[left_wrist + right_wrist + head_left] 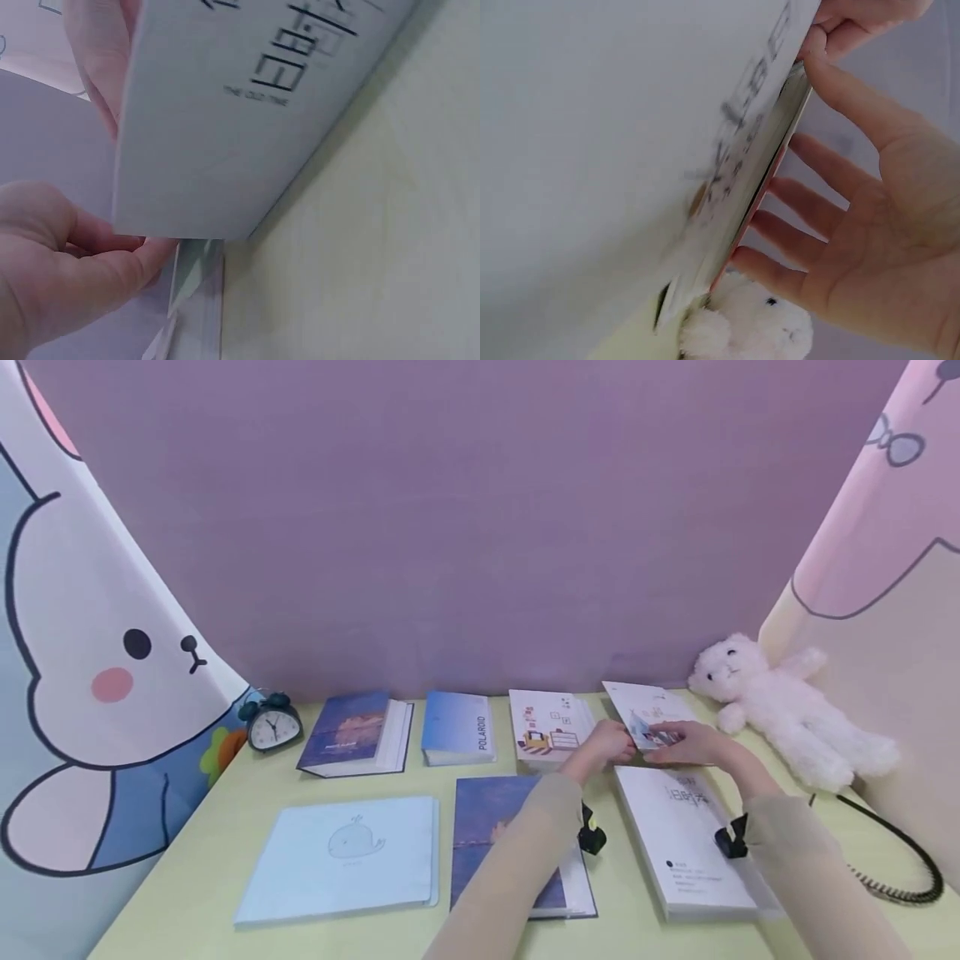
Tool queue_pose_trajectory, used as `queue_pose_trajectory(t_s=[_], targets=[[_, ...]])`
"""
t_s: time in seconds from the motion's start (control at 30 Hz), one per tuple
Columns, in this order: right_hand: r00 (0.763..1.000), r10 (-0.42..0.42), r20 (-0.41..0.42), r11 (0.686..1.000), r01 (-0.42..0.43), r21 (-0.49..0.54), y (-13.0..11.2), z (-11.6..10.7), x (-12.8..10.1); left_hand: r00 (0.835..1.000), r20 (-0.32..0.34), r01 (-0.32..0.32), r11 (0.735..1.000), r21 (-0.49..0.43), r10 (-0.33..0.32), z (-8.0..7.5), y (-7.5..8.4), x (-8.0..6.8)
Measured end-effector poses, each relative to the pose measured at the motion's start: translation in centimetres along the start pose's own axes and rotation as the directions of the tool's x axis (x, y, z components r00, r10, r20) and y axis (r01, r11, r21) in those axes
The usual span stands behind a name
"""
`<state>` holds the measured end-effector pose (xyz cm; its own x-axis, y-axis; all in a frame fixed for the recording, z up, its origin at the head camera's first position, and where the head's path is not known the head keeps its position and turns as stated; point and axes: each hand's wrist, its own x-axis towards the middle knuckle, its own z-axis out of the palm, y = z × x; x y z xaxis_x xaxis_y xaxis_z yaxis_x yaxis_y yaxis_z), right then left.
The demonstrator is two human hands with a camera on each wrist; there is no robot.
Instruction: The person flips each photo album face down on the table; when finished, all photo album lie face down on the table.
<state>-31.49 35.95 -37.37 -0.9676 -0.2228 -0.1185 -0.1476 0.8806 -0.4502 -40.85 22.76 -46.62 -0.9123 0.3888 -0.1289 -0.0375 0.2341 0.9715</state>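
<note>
At the back right lies a photo album (651,703) with a tent drawing on its white cover, its left edge raised. My left hand (606,745) is at its near left corner. In the left wrist view the thumb and forefinger of this left hand (82,259) pinch at the album's edge (196,292), partly hidden behind a white album. My right hand (693,743) lies over the near part of the tent album. Its extended fingers (802,206) touch the album's orange-edged side in the right wrist view, thumb near the left hand's fingertips.
A white album (675,835) lies under the forearms, beside a purple album (487,810) and a pale blue whale folder (345,852). Behind are a house-print album (543,714), a Polaroid album (453,727), another purple album (348,727), an alarm clock (273,727) and, right, a plush bear (787,710).
</note>
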Motion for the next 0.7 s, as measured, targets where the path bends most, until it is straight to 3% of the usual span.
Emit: queue_pose_trajectory(t_s=[0.07, 0.1, 0.17, 0.2, 0.23, 0.3, 0.37, 0.47, 0.53, 0.6, 0.7], targets=[[1.0, 0.014, 0.0, 1.0, -0.014, -0.004, -0.6, -0.2, 0.2, 1.0, -0.006, 0.02, 0.998, -0.055, -0.02, 0.0, -1.4, 2.2], [1.0, 0.016, -0.005, 1.0, -0.016, -0.001, -0.8, -0.2, 0.2, 0.999, -0.013, 0.042, 0.998, -0.039, -0.043, -0.2, -1.1, 2.1], [1.0, 0.017, -0.024, 1.0, -0.017, 0.004, -1.0, -0.3, 0.2, 1.0, -0.005, 0.017, 0.999, -0.031, -0.018, -0.3, -1.9, 3.3], [0.999, 0.012, -0.037, 1.0, -0.012, 0.013, -1.0, -0.3, 0.2, 1.0, 0.022, 0.01, 0.998, -0.06, -0.008, -0.3, -2.9, 4.7], [0.999, 0.008, -0.05, 1.0, -0.007, 0.024, -1.0, -0.3, 0.2, 0.999, 0.021, 0.032, 0.999, -0.042, -0.032, -0.3, -2.9, 5.0], [0.997, -0.002, -0.072, 0.999, 0.005, 0.044, -1.0, -0.3, 0.1, 0.998, 0.059, -0.028, 0.999, -0.016, 0.029, -0.8, -2.7, 4.6], [0.996, -0.014, -0.088, 0.998, 0.019, 0.052, -1.2, -0.3, 0.1, 0.994, 0.1, -0.057, 0.998, 0.013, 0.055, -1.8, -0.9, 2.2], [0.992, -0.042, -0.117, 0.998, 0.047, 0.039, -1.6, -0.4, -0.1, 0.984, 0.157, -0.091, 0.996, 0.02, 0.087, -3.4, 3.1, -3.3], [0.988, -0.068, -0.136, 0.997, 0.072, 0.025, -1.8, -0.5, 0.0, 0.982, 0.173, -0.074, 0.997, 0.004, 0.072, -4.0, 5.2, -6.4], [0.984, -0.088, -0.153, 0.996, 0.091, 0.012, -1.9, -0.5, 0.1, 0.979, 0.194, -0.054, 0.996, -0.067, 0.066, -4.5, 6.1, -8.2], [0.979, -0.105, -0.175, 0.994, 0.11, 0.023, -2.0, -0.6, 0.3, 0.977, 0.204, -0.028, 0.989, -0.148, 0.058, -4.7, 6.6, -9.4]])
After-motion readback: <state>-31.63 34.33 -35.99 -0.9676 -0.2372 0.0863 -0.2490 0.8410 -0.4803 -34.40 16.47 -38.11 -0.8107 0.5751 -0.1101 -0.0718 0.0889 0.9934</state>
